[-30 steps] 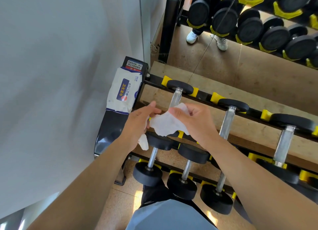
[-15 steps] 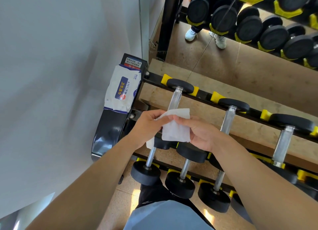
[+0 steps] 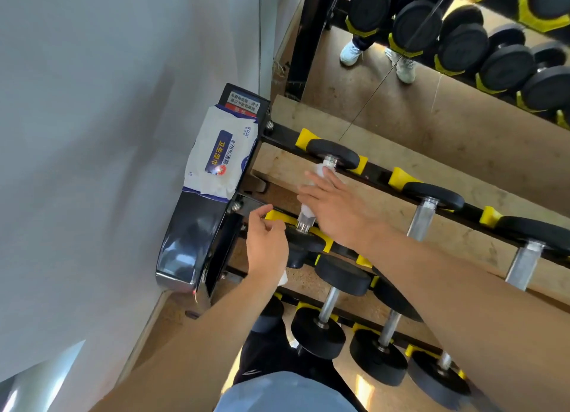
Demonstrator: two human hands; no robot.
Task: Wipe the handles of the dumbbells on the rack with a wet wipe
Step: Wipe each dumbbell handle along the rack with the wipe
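A black dumbbell rack [image 3: 380,174] with yellow saddles holds several chrome-handled dumbbells. My right hand [image 3: 336,208] lies over the handle of the leftmost top-row dumbbell [image 3: 334,157] and grips a white wet wipe [image 3: 319,170] wrapped round that handle. Bare chrome [image 3: 304,224] shows below the wipe. My left hand [image 3: 266,245] hovers by the rack's front rail with curled fingers, and a small white scrap [image 3: 282,278] peeks from under its palm.
A pack of wet wipes [image 3: 219,161] lies on the rack's left end plate, against the grey wall [image 3: 92,134]. More dumbbells [image 3: 317,334] fill the lower row. A mirror behind the rack reflects dumbbells [image 3: 462,44] and white shoes.
Both hands held the wipe spread above the rack. My right hand has since carried it onto the leftmost top handle, while my left hand let go of it and dropped toward the front rail.
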